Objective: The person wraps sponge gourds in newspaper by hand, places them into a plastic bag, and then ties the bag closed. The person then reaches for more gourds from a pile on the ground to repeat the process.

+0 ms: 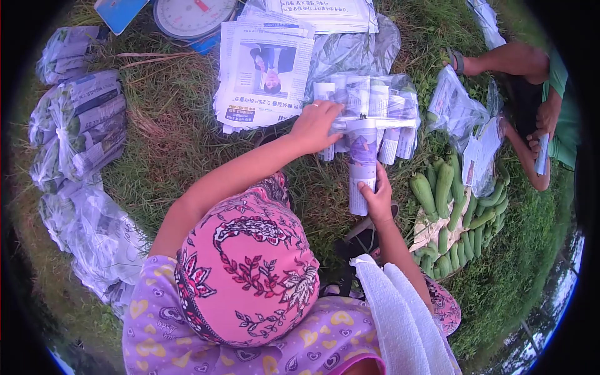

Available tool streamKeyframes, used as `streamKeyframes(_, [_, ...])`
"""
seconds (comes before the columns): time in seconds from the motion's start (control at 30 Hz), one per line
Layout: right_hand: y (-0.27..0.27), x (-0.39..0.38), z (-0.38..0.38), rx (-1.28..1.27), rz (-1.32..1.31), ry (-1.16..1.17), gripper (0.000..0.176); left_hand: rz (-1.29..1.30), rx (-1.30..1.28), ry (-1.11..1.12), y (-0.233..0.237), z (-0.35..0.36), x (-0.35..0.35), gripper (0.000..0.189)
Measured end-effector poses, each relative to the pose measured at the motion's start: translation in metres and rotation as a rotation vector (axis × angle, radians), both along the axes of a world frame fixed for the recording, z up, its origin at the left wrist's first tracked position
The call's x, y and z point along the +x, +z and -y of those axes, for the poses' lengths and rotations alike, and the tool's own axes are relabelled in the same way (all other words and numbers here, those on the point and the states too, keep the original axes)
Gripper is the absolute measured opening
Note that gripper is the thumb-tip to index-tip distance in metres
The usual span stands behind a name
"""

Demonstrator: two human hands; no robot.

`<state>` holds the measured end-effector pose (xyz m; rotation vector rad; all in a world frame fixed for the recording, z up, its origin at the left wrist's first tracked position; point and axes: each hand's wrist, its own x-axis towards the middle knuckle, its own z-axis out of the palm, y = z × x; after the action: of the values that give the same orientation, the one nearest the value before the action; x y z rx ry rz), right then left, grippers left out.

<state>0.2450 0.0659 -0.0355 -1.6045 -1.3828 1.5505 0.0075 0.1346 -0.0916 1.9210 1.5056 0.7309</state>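
Inspector: Hands first. State and contact?

Assessor: Right hand [377, 195] closed around the near end of a paper-wrapped roll [362, 165], thumb on top. Left hand [317, 128] part-spread over the left edge of a bundle of similar rolls [375, 112]; whether it grips or merely steadies cannot be told.

Inspector: Position of the roll?

Assessor: In front of the person, far end at the bundle's near side. Contents hidden by the wrapping.

Inspector: Risks?

Assessor: Three, in my judgement. First, hard pushing against the bundle could crumple or unwind the paper; no tie is visible on that roll. Second, rough grass [169, 131] surrounds the work; an uneven base and a light left hold could let the rolls shift apart. Third, the newspaper stack [265, 78] lies loose just beside the left hand; a careless sweep could scatter sheets.

Inspector: Right side?

Assessor: Green vegetables [444, 181] lie nearby. A wide right-arm swing could knock them.
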Motion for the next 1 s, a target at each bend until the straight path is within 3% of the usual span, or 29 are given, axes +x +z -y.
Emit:
streamKeyframes(0.13, [-0.018,0.012,0.026,-0.018,0.17,0.055,0.076,-0.293,0.06,-0.208,-0.006,-0.012,-0.003,0.044])
streamKeyframes(0.23, [-0.032,0.009,0.035,0.039,0.36,0.121,0.073,-0.201,-0.093,-0.146,-0.013,-0.016,0.002,0.035])
streamKeyframes(0.33, [-0.042,-0.001,0.031,0.087,0.42,0.103,0.072,-0.064,0.048,-0.004,-0.016,-0.009,0.001,0.022])
streamKeyframes(0.47, [-0.041,-0.025,0.007,0.312,0.561,0.173,0.07,-0.037,0.077,0.033,-0.01,-0.005,0.001,0.02])
streamKeyframes(0.9, [-0.058,-0.079,-0.045,0.405,0.347,-0.12,0.059,-0.049,0.174,0.004,-0.003,-0.002,-0.004,0.019])
streamKeyframes(1.0, [-0.056,-0.083,-0.051,0.496,0.471,-0.07,0.054,-0.063,0.187,0.001,-0.001,-0.001,-0.007,0.017])
